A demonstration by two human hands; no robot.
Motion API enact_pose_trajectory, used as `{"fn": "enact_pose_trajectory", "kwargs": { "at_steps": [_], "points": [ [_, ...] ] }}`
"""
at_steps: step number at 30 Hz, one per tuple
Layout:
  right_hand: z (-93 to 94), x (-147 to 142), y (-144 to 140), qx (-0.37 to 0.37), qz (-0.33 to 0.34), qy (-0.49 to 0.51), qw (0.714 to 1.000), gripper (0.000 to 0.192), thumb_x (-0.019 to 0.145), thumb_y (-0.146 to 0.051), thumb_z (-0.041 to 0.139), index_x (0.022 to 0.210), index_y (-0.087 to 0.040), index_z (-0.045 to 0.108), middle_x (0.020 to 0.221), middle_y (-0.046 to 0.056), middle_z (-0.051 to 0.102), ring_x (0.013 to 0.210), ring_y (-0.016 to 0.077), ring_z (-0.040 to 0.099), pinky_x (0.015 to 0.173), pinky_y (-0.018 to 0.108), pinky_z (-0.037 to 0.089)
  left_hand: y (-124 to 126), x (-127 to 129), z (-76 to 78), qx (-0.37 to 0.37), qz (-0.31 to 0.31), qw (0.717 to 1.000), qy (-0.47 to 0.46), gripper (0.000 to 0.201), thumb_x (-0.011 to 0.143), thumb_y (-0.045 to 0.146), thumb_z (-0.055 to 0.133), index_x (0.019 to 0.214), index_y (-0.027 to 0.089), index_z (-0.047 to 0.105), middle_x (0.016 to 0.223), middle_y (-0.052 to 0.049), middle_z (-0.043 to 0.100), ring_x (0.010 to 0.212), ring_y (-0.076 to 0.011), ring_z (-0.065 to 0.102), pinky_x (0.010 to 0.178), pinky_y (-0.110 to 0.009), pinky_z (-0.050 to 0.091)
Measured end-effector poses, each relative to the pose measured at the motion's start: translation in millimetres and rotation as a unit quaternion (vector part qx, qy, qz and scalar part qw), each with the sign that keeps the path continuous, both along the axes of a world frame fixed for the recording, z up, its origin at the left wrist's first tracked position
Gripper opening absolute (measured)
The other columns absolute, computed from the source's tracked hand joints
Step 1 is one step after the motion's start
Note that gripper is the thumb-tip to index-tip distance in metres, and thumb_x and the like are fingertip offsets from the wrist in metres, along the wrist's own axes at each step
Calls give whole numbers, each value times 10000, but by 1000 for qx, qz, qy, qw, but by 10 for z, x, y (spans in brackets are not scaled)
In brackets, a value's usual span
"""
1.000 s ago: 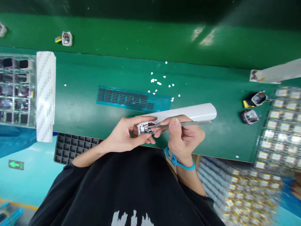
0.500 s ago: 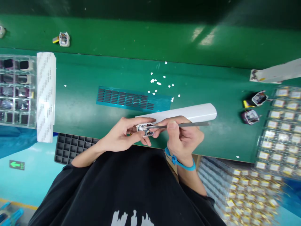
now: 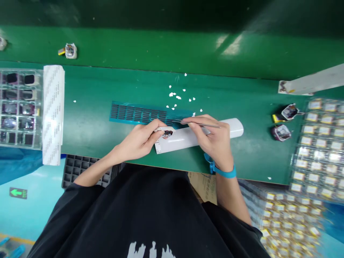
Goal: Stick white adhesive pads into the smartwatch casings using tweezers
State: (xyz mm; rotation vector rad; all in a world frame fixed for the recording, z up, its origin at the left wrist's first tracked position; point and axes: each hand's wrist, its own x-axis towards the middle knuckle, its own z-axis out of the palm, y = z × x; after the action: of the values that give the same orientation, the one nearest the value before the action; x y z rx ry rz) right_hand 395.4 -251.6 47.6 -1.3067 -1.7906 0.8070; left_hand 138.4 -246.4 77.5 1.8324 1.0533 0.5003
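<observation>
My left hand (image 3: pixel 138 141) pinches a small white device housing (image 3: pixel 168 133) with circuit parts showing inside. In my right hand (image 3: pixel 216 138) are slim metal tweezers (image 3: pixel 211 125), gripped between thumb and fingers and pointing left. Their tips reach the blue film sheet (image 3: pixel 174 114) that carries rows of thin dark strips; I cannot tell whether a strip is between them. Beneath both hands lies a curled white sheet (image 3: pixel 182 140), its right part partly behind my right hand.
Small white bits (image 3: pixel 178 97) are scattered beyond the film. Left stand a clear tray (image 3: pixel 40 107) of devices and a printed white strip (image 3: pixel 53 114). At right are two open housings (image 3: pixel 281 132), a white post (image 3: pixel 314 80) and trays of yellow-edged parts (image 3: pixel 319 143).
My right hand has moved the tweezers out of the housing, away from my body to the blue film. My left hand has raised and tilted the housing over the white sheet.
</observation>
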Motion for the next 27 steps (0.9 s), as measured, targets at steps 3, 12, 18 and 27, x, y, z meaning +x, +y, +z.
{"fn": "enact_pose_trajectory", "kwargs": {
  "at_steps": [3,12,18,27],
  "points": [
    [-104,34,41,-13,15,3,1000,166,1038,-303,668,1087,-323,825,1013,-12,826,896,213,755,793,376,622,98,20,-108,73,-45,995,53,280,1119,275,395,1185,163,643,1114,-98,770,952,-206,714,835,-325,545],
    [-203,-7,-14,127,53,-44,990,332,1011,-127,650,1239,-327,784,1143,-10,811,988,223,779,849,406,677,132,134,-436,208,-124,957,162,275,1077,143,415,1235,157,640,1075,-107,738,1057,-264,618,849,-373,471],
    [76,-3,157,143,-82,-41,985,174,1017,-293,713,1140,-369,810,1132,-14,813,997,253,782,910,433,668,198,145,-161,185,-127,974,15,242,1097,202,445,1139,174,681,1105,-99,780,1043,-245,649,883,-386,475],
    [132,-279,241,307,-13,-27,951,594,978,-106,738,1475,-409,623,1305,-51,748,1043,197,777,884,321,670,705,6,-138,-227,259,904,-253,150,1003,287,601,997,146,651,958,-96,782,626,-105,583,584,-244,476]
  ]
}}
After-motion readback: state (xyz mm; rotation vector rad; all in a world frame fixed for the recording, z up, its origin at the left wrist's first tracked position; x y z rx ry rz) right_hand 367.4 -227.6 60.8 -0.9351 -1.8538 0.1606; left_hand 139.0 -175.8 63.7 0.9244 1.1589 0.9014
